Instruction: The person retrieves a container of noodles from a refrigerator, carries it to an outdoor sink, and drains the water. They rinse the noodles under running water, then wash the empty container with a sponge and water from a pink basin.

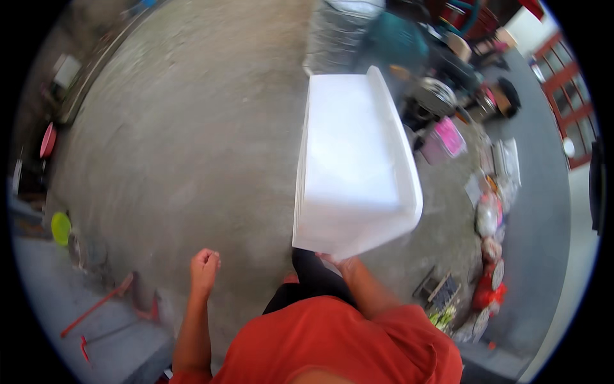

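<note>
My right hand grips the near end of a large white rectangular plastic or foam tub, which is held out in front of my right leg. Its raised rim runs along the right side, and the tub partly hides my fingers. My left hand hangs apart from it over the concrete, with its fingers curled in and nothing visible in them.
A concrete floor spreads ahead and to the left. Along the right lie a pink-lidded bucket, plastic bags and a small rack. Long red-handled tools lie on the left ledge. A silver-grey cover stands ahead.
</note>
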